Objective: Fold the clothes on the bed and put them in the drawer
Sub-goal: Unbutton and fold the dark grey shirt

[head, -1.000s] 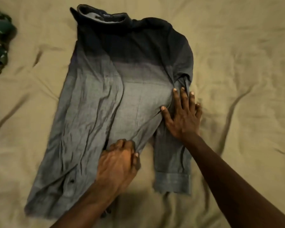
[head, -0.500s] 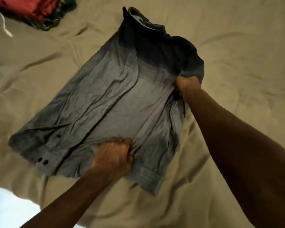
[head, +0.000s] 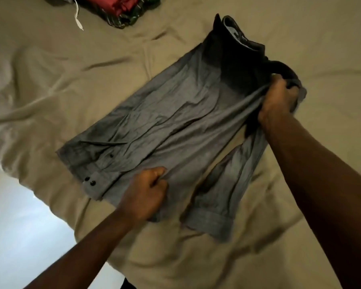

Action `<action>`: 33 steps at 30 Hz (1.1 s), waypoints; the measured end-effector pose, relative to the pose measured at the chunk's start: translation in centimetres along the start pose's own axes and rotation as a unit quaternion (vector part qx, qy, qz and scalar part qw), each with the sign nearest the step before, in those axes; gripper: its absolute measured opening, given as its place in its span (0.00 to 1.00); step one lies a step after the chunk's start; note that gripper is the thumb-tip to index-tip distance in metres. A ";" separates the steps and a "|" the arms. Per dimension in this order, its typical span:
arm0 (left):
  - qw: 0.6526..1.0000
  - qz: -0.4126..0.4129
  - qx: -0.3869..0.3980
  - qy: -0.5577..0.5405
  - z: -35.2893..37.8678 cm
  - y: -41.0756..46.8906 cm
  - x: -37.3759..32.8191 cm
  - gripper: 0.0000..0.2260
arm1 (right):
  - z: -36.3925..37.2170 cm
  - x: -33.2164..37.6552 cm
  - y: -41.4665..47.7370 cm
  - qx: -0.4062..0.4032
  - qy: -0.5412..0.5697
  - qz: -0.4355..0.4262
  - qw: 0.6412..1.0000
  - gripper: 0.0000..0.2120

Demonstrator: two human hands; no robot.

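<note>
Head view — hands [head: 143,195] [head: 279,99] clutch shirt [head: 175,122].

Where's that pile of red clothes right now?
In the head view, the red clothes pile lies at the top edge, left of centre, on the beige bedsheet, up and left of the grey shirt.

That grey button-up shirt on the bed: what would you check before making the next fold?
1. Left hand gripping the hem of the grey button-up shirt: ok.
2. Right hand gripping the shoulder area: ok.
3. Shirt lying smooth: not ok, wrinkled.
4. Near sleeve tucked in: not ok, it trails loose.
5. Beige bedsheet flat underneath: not ok, rumpled.
6. Drawer open: cannot tell, out of view.
</note>
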State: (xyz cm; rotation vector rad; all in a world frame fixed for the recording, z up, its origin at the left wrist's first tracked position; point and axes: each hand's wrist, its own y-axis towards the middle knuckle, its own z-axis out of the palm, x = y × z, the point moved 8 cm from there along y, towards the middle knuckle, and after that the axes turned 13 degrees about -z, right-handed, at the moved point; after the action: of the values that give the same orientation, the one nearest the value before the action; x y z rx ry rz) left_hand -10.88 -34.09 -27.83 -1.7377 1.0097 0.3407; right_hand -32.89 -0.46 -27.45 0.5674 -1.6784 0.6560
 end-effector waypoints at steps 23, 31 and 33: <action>0.927 -0.192 -0.046 -0.320 -10.8 8.0 4.6 0.09 | 8.7 -2.7 -9.1 0.294 -0.433 -0.357 0.774 0.26; 0.916 0.320 0.079 0.230 -3.1 -2.8 -3.7 0.16 | 3.6 -5.3 -13.1 0.206 -0.110 0.003 0.972 0.35; 0.888 0.358 0.112 0.268 -0.3 -4.2 -2.8 0.12 | 4.4 -3.4 -10.6 0.193 -0.141 -0.020 0.971 0.47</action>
State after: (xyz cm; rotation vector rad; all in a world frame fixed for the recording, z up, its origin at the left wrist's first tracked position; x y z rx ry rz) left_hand -9.46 -32.65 -23.25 -1.2052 2.0158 0.1840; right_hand -28.10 -11.13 -30.22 1.0080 -1.8053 0.9135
